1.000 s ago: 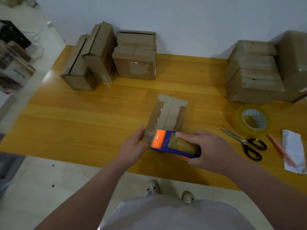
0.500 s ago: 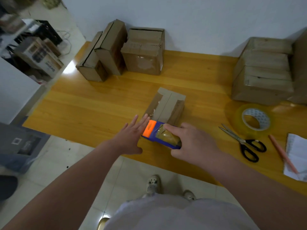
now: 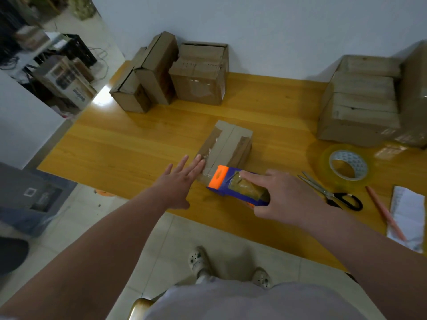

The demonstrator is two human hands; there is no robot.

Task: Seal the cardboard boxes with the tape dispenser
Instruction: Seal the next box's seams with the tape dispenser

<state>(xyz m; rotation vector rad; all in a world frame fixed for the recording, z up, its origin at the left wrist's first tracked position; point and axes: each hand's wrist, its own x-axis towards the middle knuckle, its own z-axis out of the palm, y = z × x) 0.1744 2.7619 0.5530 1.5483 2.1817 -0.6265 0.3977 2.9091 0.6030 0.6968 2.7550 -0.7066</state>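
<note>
Standing at the near edge of the yellow wooden table [image 3: 138,146], the person showed pale perforated shoes [image 3: 198,259] on the tiled floor at 6 o'clock of the view. The left hand [image 3: 178,183] was open with its fingers straight and fanned apart, holding nothing, its fingertips [image 3: 199,163] at the near left corner of the cardboard box [image 3: 227,144]; whether they pressed on it could not be told. The right hand [image 3: 284,195] was wrapped round the blue and orange tape dispenser [image 3: 233,184], forefinger stretched along the top of its roll, with the orange end set against the near end of the box at its 6 o'clock. The box sat in the middle of the table, flaps closed, seam running away from the person. At its 3 o'clock lay black-handled scissors [image 3: 332,192], then a roll of clear tape [image 3: 346,168], a pink pencil [image 3: 383,211] and a sheet of paper [image 3: 409,215]. Farther off, three boxes [image 3: 201,72] stood against the wall at 11 o'clock and a stack of boxes [image 3: 362,100] at 2 o'clock. A second earlier the left hand had clasped the box's near end with bent fingers; by half a second before it had let go and spread, and it stayed spread, while the right hand's grip on the dispenser was unchanged.
</note>
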